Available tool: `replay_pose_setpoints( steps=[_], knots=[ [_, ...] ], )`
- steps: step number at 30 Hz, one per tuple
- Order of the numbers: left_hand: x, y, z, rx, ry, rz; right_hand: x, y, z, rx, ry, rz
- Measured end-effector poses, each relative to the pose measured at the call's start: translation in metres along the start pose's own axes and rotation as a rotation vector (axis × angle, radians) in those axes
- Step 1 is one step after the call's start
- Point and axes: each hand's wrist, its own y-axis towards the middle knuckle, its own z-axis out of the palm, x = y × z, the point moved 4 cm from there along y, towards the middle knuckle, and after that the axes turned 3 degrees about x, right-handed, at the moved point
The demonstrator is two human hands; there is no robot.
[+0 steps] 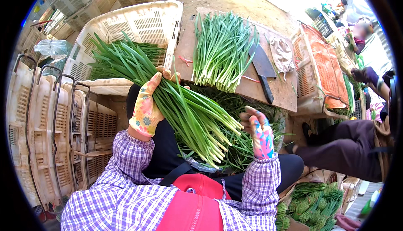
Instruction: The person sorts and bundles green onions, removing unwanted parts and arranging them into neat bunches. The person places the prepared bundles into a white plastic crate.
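Note:
My left hand, in a flowered yellow and pink glove, grips a bunch of flat green leaves with pale stems, likely garlic chives. The pale ends point down and right. My right hand, in a pink and blue glove, is raised just right of those ends with fingers apart and holds nothing. Beyond, a pile of similar greens lies on a wooden board. A cleaver with a black handle rests beside the pile, and a crumpled cloth bag lies right of it.
Loose leaves fill the space between my legs. A white plastic crate holding greens stands at the upper left; empty-looking crates line the left. Right are an orange-covered crate, another person's leg and tied green bundles.

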Motion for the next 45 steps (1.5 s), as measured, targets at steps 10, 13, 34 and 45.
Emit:
replay_pose_setpoints(
  steps=[10,13,34,45],
  knots=[
    [-0.002,-0.005,-0.006,-0.039,-0.005,0.001,0.015,0.002,0.023,-0.072,-0.338,0.077],
    [0.0,-0.003,-0.008,0.014,0.0,0.017,0.01,0.0,0.02,-0.096,-0.054,0.088],
    [0.006,0.001,-0.003,0.156,-0.027,0.003,-0.06,-0.023,0.025,0.244,0.254,0.236],
    [0.003,-0.007,0.007,0.228,-0.043,0.055,-0.032,-0.016,0.047,0.274,0.081,0.05]
  ],
)
